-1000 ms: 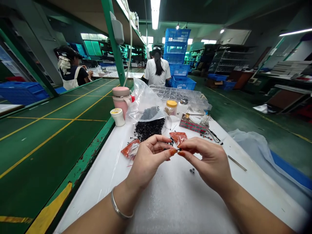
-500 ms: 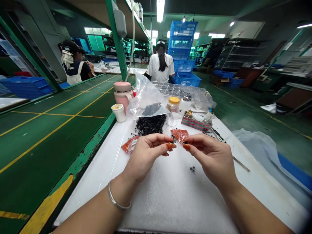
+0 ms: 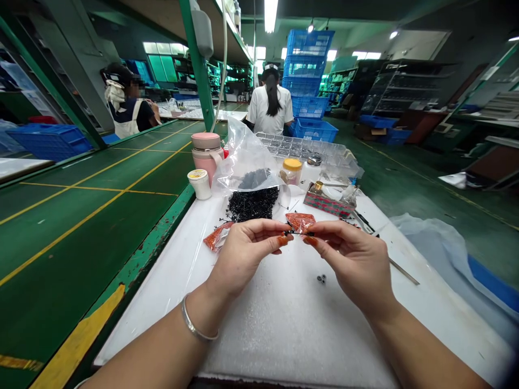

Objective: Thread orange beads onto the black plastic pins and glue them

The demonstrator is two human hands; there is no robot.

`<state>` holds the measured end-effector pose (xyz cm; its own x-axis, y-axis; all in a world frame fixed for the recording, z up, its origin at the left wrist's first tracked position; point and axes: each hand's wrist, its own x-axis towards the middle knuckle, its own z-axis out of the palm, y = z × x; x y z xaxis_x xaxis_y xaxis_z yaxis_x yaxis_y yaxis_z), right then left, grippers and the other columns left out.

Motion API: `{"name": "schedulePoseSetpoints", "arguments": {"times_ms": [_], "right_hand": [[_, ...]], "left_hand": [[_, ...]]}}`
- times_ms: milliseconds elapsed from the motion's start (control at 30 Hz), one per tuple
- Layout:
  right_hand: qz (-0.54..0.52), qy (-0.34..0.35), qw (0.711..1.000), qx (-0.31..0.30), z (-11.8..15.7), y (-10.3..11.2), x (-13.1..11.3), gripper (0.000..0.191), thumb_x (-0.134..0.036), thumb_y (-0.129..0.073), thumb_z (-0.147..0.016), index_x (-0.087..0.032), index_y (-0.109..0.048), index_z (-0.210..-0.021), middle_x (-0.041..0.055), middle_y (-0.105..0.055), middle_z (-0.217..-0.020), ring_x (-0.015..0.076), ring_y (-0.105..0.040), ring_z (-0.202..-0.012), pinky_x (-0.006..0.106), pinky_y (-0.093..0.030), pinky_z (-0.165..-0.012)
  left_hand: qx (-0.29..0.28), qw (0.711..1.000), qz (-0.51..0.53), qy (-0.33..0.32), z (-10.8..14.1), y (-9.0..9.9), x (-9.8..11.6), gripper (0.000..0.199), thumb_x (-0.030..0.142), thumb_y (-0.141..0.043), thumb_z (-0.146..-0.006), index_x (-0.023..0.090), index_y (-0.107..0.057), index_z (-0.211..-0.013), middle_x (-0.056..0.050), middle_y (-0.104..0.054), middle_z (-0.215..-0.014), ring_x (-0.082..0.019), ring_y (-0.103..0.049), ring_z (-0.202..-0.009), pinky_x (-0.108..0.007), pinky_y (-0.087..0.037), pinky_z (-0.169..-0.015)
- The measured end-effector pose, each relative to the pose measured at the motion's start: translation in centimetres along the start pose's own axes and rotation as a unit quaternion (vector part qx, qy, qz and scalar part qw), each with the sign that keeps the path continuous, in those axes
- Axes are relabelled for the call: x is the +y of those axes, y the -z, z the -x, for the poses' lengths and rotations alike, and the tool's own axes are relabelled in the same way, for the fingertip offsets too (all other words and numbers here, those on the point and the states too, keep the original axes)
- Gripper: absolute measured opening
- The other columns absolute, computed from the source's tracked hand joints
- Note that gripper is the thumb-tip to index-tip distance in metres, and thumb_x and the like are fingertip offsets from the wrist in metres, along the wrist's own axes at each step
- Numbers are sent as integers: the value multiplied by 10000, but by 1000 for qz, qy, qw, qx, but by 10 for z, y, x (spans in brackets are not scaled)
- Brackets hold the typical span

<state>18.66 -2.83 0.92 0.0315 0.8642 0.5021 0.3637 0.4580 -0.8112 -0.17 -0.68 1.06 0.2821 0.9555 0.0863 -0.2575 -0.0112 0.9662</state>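
A thin black part (image 3: pixel 299 233) is stretched between my two hands above the white tabletop (image 3: pixel 263 324). My left hand (image 3: pixel 247 248) pinches its left end between thumb and fingers, and my right hand (image 3: pixel 352 254) pinches the right end. Behind my hands lies a heap of black parts (image 3: pixel 253 204) at the mouth of a clear plastic bag (image 3: pixel 245 156). One bag of orange pieces (image 3: pixel 300 221) lies just beyond the fingertips, another orange bag (image 3: pixel 217 237) beside my left hand. Small grey rings (image 3: pixel 321 279) rest below my right hand.
Behind stand a pink mug (image 3: pixel 206 154), a white tub (image 3: pixel 199 184), a yellow-lidded jar (image 3: pixel 291 170), a patterned box (image 3: pixel 329 201) and a clear divided tray (image 3: pixel 304 151). A metal rod (image 3: pixel 404 272) lies right. Two people sit farther off, beside blue crates (image 3: pixel 306 81) and a green bench (image 3: pixel 101 205).
The whole view has shifted slightly. Both hands keep their pinch on the black part, which looks slightly turned, with more of its left end showing.
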Motion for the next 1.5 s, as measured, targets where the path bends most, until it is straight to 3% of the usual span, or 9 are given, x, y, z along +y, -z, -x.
{"name": "schedulePoseSetpoints", "arguments": {"times_ms": [467, 867, 1233, 1500], "right_hand": [[15, 16, 1000, -14, 0, 0, 0, 110, -184, -717, -804, -231, -728, -902, 21, -742, -902, 162, -695, -784, 280, -572, -673], [37, 15, 999, -5, -1, -1, 1, 93, -227, -734, -791, -208, -725, -882, 22, -744, -848, 158, -693, -728, 279, -574, -657], [138, 80, 987, 14, 1, -1, 0, 68, -200, -709, -802, -220, -693, -865, 2, -725, -794, 138, -659, -648, 273, -555, -627], [143, 74, 986, -29, -5, -1, 2, 88, -153, -707, -781, -202, -708, -854, -1, -737, -793, 118, -641, -624, 241, -525, -590]], "left_hand": [[35, 997, -58, -27, 2, -3, 3, 189, 258, -796, -714, 163, -753, -872, -55, -751, -832, -151, -653, -715, -250, -500, -638], [36, 995, -89, -38, 2, -4, 3, 174, 256, -792, -727, 166, -744, -869, -35, -748, -836, -134, -661, -739, -225, -511, -670], [40, 988, -136, -62, 2, -3, -2, 177, 293, -780, -736, 181, -759, -872, -51, -746, -842, -177, -677, -782, -273, -524, -715], [27, 975, -211, -67, -2, 1, -1, 159, 293, -755, -756, 184, -766, -871, -54, -746, -841, -180, -670, -775, -273, -517, -708]]}}
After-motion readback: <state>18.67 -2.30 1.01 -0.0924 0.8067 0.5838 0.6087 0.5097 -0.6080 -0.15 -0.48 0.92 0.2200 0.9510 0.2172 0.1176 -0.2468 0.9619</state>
